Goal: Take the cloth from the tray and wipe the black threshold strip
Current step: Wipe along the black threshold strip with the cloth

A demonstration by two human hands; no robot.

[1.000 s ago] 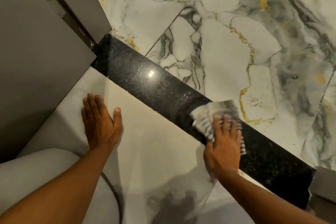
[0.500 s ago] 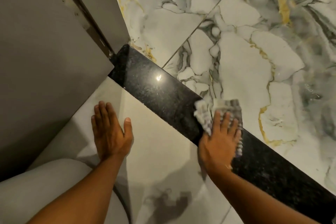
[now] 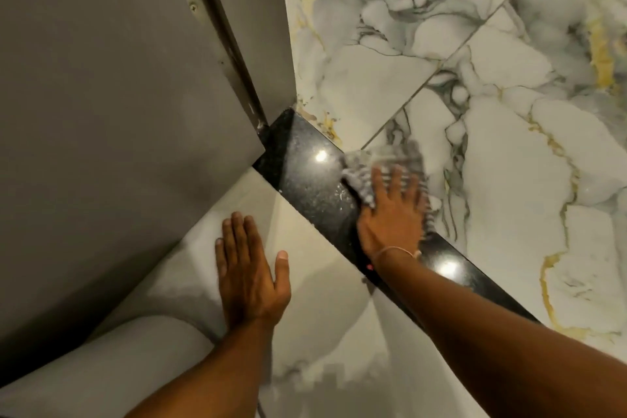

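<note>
Head view: right hand (image 3: 390, 217) flat, pressing cloth (image 3: 380, 159) onto strip (image 3: 305, 176).

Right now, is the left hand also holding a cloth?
No, the left hand lies flat and empty on the pale floor tile, while only the right hand presses the cloth.

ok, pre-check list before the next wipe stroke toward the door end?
1. Cloth under right hand, flat: ok.
2. Cloth fully on the black threshold strip: not ok, far edge overhangs the marble tile.
3. Strip toward the door free of objects: ok.
4. Left hand braced on the pale floor, off the strip: ok.
5. Strip already clean: cannot tell, glare and specks.
</note>
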